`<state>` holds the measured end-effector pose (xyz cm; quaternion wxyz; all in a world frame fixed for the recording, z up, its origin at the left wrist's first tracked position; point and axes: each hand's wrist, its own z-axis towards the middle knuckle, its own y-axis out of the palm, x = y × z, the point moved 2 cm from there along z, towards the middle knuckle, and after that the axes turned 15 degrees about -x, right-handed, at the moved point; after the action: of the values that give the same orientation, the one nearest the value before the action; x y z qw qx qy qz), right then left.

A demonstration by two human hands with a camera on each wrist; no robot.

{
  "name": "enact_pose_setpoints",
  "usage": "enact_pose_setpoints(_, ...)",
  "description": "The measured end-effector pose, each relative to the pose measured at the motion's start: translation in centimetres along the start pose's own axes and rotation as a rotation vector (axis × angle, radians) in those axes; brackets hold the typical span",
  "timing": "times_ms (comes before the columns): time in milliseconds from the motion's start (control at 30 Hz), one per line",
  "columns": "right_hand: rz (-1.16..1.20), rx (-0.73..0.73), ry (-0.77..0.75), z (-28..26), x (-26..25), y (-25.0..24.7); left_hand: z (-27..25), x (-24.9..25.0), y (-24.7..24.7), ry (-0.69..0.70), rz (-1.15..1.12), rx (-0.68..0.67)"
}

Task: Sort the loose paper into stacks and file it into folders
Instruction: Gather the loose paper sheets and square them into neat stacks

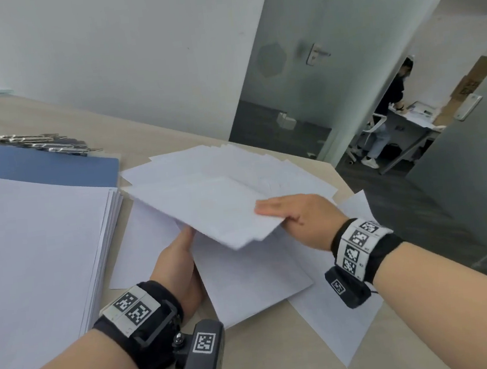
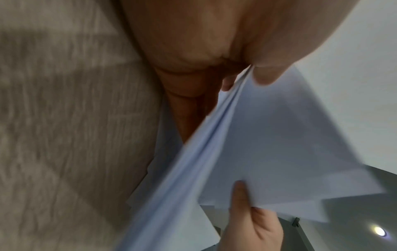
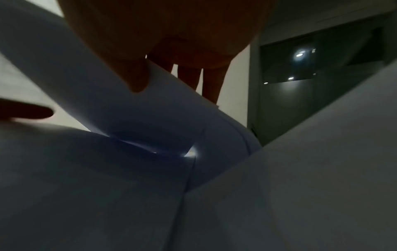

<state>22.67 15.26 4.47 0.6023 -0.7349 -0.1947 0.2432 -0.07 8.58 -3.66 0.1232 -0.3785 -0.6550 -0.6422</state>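
Left hand (image 1: 178,260) pinches the near-left edge of a fanned sheaf of loose sheets (image 1: 207,194), thumb on top, fingers curled beneath. Right hand (image 1: 296,214) clamps the sheaf's right corner, fingers flat above, thumb below. Sheaf raised over the table (image 1: 269,356). Neat stack (image 1: 37,236) left; blue folder (image 1: 39,166) beyond.

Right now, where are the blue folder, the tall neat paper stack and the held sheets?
blue folder (image 1: 54,171): head view, its bare cover.
tall neat paper stack (image 1: 33,251): head view, top sheet.
held sheets (image 1: 207,197): head view, middle of the bundle.
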Motion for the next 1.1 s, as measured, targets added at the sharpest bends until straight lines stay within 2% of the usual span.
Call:
enact_pose_setpoints(100, -0.102, -0.144, -0.095, -0.2, -0.8, 1.5, 0.1, 0.5, -0.2, 0.013, -0.099, -0.02)
enact_pose_setpoints(200, -0.146, -0.192, -0.177, -0.9, -1.9, 2.4, -0.1, 0.6, -0.5, 0.013, -0.13, 0.033)
enact_pose_setpoints(333, -0.133, -0.23, -0.197, -1.7, -2.5, 3.9, 0.2, 0.0, -1.2, 0.032, 0.046, 0.165)
enact_pose_setpoints(400, -0.087, -0.185, -0.197, -1.9, -2.3, 3.8, 0.0, 0.3, -1.0, 0.045, 0.094, 0.184)
enact_pose_setpoints(533, 0.192, 0.024, 0.027, -1.9, -0.5, 2.1, 0.1, 0.5, -1.2, 0.098, 0.135, 0.174)
enact_pose_setpoints(600, 0.247, 0.085, 0.144, -2.1, 0.6, 1.8, 0.3, 0.4, -1.5, 0.104, 0.12, 0.185)
enact_pose_setpoints(700, 0.16, 0.049, 0.311, -2.5, 2.2, 2.1, 0.5, 0.5, -1.7, 0.086, 0.121, 0.211)
enact_pose_setpoints(800, 0.121, 0.032, 0.454, -2.4, 3.2, 2.2, 0.5, 0.6, -1.9, 0.066, 0.113, 0.182)
enact_pose_setpoints(900, 0.162, 0.066, 0.48, -1.9, 3.6, 1.5, 0.3, 0.3, -1.7, 0.068, 0.086, 0.119)
enact_pose_setpoints(1100, 0.244, 0.3, 0.576, -1.6, 4.6, -0.9, 0.6, 0.2, -1.7, 0.112, 0.044, 0.065)
